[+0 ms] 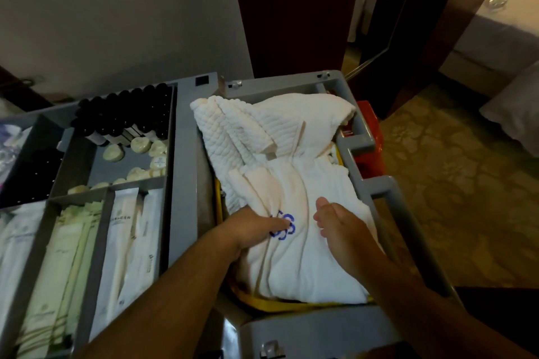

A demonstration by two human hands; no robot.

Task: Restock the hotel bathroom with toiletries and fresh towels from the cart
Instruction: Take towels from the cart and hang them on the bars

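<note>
White towels with a blue embroidered logo lie piled in the grey cart's right bin, a quilted white one on top at the back. My left hand grips the towel's left fold, its thumb beside the logo and its fingers tucked under the cloth. My right hand rests edge-on upon the towel just right of the logo, fingers straight. The cart's left tray holds dark small bottles, round wrapped soaps and long white sachets.
A yellow liner shows under the towels. Something red sits beyond the cart's right rail. A dark wooden door frame stands behind the cart. To the right lie patterned carpet and a bed.
</note>
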